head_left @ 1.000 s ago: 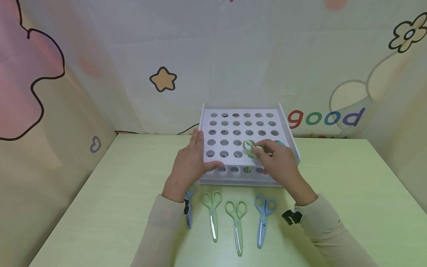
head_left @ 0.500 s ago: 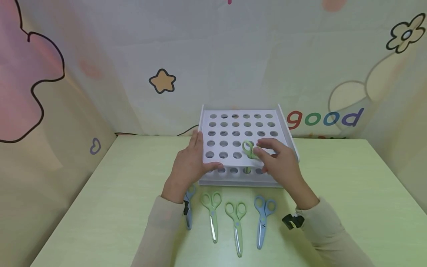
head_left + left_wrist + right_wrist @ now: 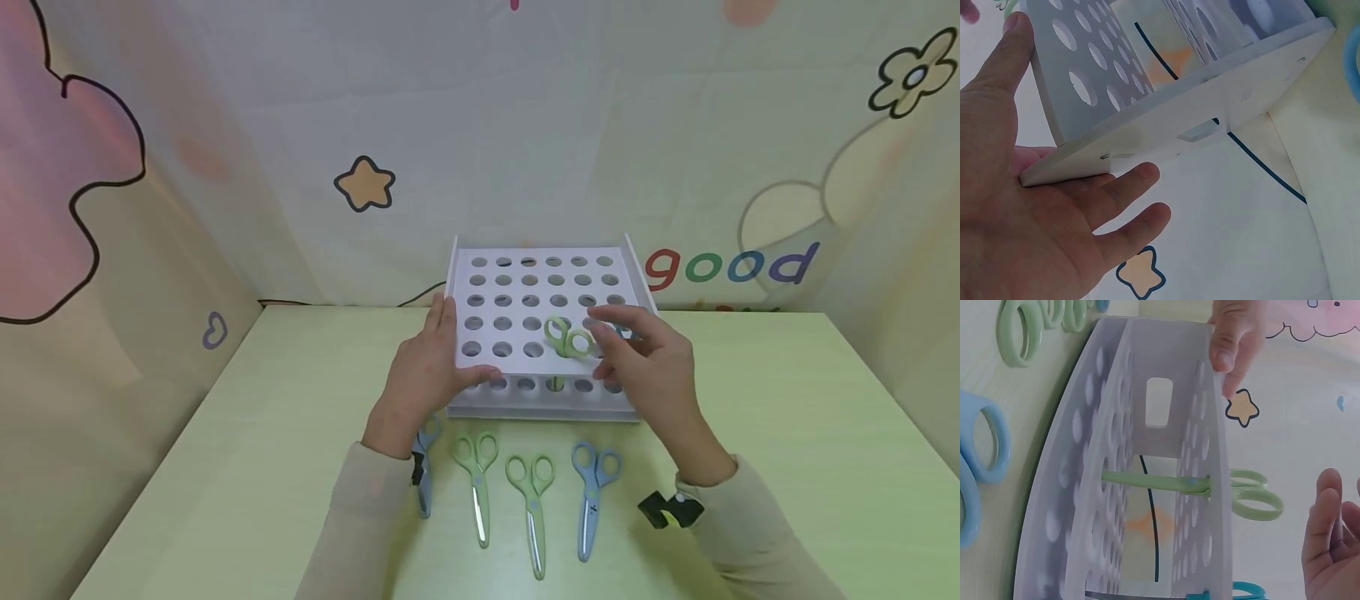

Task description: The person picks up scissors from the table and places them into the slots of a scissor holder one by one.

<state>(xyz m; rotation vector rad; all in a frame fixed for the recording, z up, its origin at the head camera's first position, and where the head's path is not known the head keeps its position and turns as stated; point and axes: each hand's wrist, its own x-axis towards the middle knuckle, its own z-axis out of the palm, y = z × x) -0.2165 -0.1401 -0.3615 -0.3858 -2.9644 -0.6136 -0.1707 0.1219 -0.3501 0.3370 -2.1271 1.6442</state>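
Observation:
A white rack with two tiers of round holes stands at the table's back. My left hand holds its front left corner, thumb at the top plate's front edge, fingers along the side wall. Green scissors go blade first through the upper plate and reach the lower one, their handles above the top. My right hand hovers just right of these handles, fingers loosely bent and holding nothing. Teal-handled scissors also sit in the rack, partly hidden behind the right hand in the head view.
On the table in front of the rack lie two green scissors and blue scissors. More blue scissors lie at the left, partly behind the left wrist. A printed cloth hangs close behind the rack.
My right hand has let go of the green scissors' handle and moved a little right, away from it. The scissors stay in the rack. My left hand keeps its place.

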